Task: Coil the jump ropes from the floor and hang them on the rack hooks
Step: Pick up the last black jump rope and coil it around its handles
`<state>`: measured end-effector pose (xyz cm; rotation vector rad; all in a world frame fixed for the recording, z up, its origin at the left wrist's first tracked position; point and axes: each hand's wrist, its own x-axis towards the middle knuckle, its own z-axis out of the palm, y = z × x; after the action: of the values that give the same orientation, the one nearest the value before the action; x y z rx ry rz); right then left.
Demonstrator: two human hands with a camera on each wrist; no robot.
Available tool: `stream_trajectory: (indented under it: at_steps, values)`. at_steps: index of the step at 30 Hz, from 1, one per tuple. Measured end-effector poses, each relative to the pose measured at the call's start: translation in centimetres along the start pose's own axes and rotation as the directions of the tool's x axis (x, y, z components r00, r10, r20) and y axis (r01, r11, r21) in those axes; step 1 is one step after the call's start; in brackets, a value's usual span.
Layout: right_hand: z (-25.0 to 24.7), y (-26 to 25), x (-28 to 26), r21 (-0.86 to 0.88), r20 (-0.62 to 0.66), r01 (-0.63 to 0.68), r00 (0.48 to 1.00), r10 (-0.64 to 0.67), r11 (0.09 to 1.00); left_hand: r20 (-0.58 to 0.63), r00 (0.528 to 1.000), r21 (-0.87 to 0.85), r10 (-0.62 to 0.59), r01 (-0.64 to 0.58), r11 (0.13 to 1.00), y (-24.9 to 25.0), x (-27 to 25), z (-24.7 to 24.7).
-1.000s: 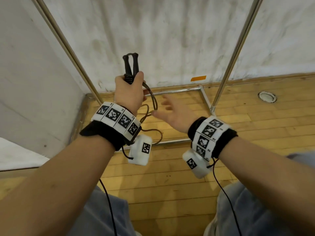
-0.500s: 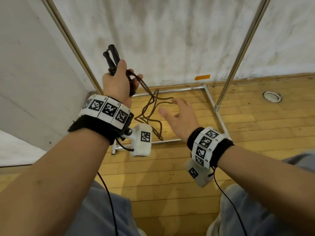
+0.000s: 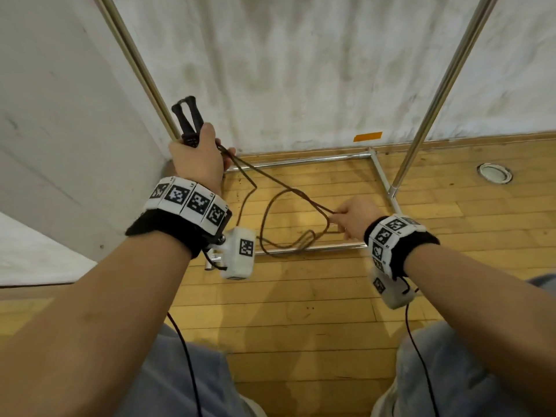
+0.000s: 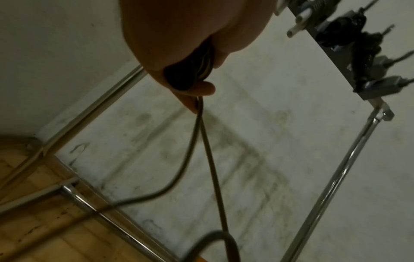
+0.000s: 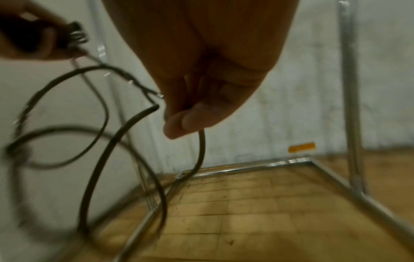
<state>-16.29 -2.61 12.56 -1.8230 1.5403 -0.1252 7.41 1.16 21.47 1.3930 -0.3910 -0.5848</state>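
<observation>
Brown cord of the jump rope (image 3: 272,206) runs taut from black handles (image 3: 188,120) gripped in the left hand (image 3: 197,159) to the right hand (image 3: 355,216), whose fingers (image 5: 179,124) pinch it, likely measuring a coil.

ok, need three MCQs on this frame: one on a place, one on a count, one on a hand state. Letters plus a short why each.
1. Where is the orange tape?
A. on the wall near the floor
B. on a rack pole
C. on the left wrist

2. How many jump rope handles does the left hand grip?
A. one
B. two
C. four

3. What is the right hand doing?
A. hanging open
B. pinching the rope cord
C. gripping a rack pole

Answers:
1 A, it sits just above the baseboard.
2 B, two black handles stick up above the fist.
3 B, the fingers close on the cord.
</observation>
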Motion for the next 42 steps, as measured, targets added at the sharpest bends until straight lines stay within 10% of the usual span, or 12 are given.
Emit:
stream_trajectory:
  at_steps: [8, 19, 27, 33, 38, 42]
  values:
    - [-2.1, 2.0, 1.2, 0.359, -0.172, 0.048, 0.985, 0.016, 0.932, -0.135, 0.987, 0.070, 0.091, -0.082, 0.994, -0.4, 2.1, -0.2]
    - [-1.3, 1.8, 0.8, -0.179, -0.143, 0.042, 0.987, -0.069, 0.983, -0.152, 0.969, 0.233, 0.194, -0.156, 0.960, -0.7, 3.1, -0.8]
    - [-1.8, -0.3, 1.0, 0.580, -0.161, 0.159, 0.984, -0.078, 0.799, -0.161, 0.975, 0.301, 0.155, -0.102, 0.948, -0.9, 2.7, -1.3]
    - [-0.3, -0.9, 0.6, -0.128, -0.300, 0.033, 0.951, -0.071, 0.991, -0.142, 0.973, 0.193, 0.184, -0.155, 0.969, 0.1, 2.2, -1.2]
    - [-1.5, 0.8, 1.3, -0.184, -0.244, -0.164, 0.963, 0.116, 0.969, -0.178, 0.964, 0.248, 0.199, -0.152, 0.957, 0.8, 2.0, -2.0]
    - [-2.8, 0.9, 1.1, -0.167, 0.072, -0.244, 0.963, 0.258, 0.955, -0.045, 0.992, 0.301, 0.119, -0.100, 0.948, 0.7, 1.1, -2.0]
